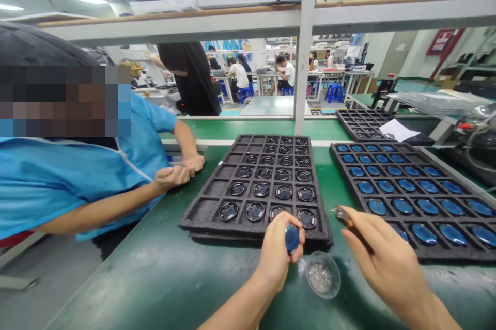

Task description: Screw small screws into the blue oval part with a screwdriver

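Observation:
My left hand (276,252) grips a round blue part (292,238) at the front edge of a black foam tray (209,185) with round black parts in many compartments. My right hand (382,257) is closed around a small dark tool with a metal tip (339,212), which points left toward the tray. Between my hands stands a clear round dish (324,275) with small metallic pieces in it. A second foam tray (354,193), holding rows of blue discs, lies beyond and to the right of my right hand.
At the left, a person in a blue top (135,165) rests both hands at the green table's (155,278) edge. A third foam tray (344,122) with a white paper (399,130) lies farther back. A white post (305,51) rises behind the trays.

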Demonstrator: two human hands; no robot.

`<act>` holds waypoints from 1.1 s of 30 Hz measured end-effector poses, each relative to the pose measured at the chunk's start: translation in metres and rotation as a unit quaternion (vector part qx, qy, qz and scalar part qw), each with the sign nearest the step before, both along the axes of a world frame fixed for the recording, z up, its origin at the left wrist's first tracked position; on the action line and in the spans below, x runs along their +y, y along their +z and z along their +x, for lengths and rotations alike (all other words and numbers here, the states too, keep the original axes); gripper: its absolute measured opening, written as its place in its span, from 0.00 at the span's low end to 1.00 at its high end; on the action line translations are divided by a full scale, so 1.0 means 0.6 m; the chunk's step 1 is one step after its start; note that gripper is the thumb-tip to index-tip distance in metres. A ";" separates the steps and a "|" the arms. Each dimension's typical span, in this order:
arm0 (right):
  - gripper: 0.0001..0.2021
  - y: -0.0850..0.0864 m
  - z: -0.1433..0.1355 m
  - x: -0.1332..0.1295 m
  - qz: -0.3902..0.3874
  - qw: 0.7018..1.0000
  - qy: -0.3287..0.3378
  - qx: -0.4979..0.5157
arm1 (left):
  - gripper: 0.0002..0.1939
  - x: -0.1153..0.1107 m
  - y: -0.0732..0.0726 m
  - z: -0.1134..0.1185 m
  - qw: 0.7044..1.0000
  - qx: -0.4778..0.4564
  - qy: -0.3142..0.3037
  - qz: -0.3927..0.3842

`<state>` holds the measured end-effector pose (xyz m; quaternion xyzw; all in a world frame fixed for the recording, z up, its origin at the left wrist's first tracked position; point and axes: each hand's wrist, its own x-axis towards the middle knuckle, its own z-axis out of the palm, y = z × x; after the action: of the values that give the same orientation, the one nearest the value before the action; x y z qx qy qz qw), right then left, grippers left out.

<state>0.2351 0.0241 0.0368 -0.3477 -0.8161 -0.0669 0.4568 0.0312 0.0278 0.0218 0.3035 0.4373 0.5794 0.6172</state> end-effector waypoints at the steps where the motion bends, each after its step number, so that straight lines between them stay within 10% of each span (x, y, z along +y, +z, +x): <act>1: 0.13 0.000 0.008 0.000 -0.012 1.000 0.003 -0.026 | 0.13 0.000 0.000 0.001 1.000 0.005 -0.005 0.008; 11: 0.17 -0.049 0.061 -0.054 -0.175 0.940 0.024 -0.293 | 0.14 -0.002 0.004 -0.005 0.998 -0.002 -0.045 0.037; 19: 0.15 0.011 0.000 -0.035 -0.070 0.987 0.011 -0.145 | 0.21 -0.013 -0.009 -0.005 0.995 0.006 -0.074 0.065; 33: 0.13 -0.014 -0.039 -0.022 -0.018 0.994 0.012 -0.108 | 0.25 -0.022 -0.010 -0.006 0.994 0.027 -0.070 0.077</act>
<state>0.2116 0.0111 0.0285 -0.3365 -0.8657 -0.0839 0.3610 0.0275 0.0145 0.0157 0.3957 0.3851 0.5583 0.6191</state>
